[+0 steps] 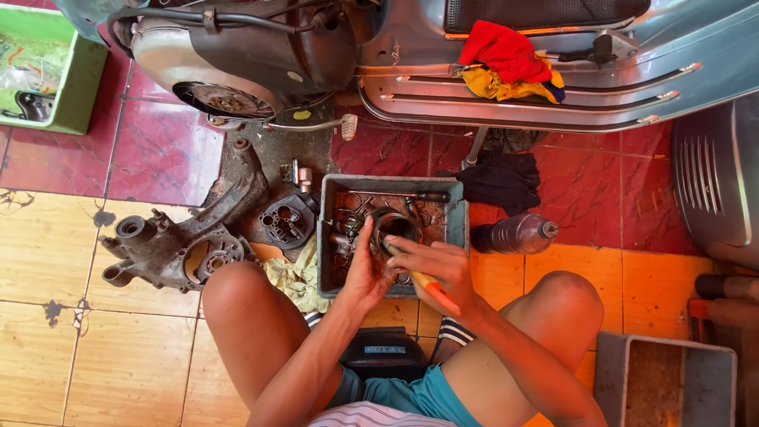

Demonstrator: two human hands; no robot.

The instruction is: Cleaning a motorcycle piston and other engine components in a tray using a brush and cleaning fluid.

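My left hand (365,273) grips a dark metal cylinder part (395,225) and holds it over a grey plastic tray (458,221) full of greasy engine parts. My right hand (435,269) holds a tool with an orange and yellow handle (431,289), its tip pointing at the rim of the cylinder. Both hands meet above the near edge of the tray, between my bare knees. I am squatting on a tiled floor.
A dark engine casing (170,245) and a round flanged part (286,221) lie left of the tray. A plastic bottle (514,233) lies to the right. A grey scooter (514,87) with rags (506,63) stands behind. A green bin (75,87) is far left, another grey tray (664,379) bottom right.
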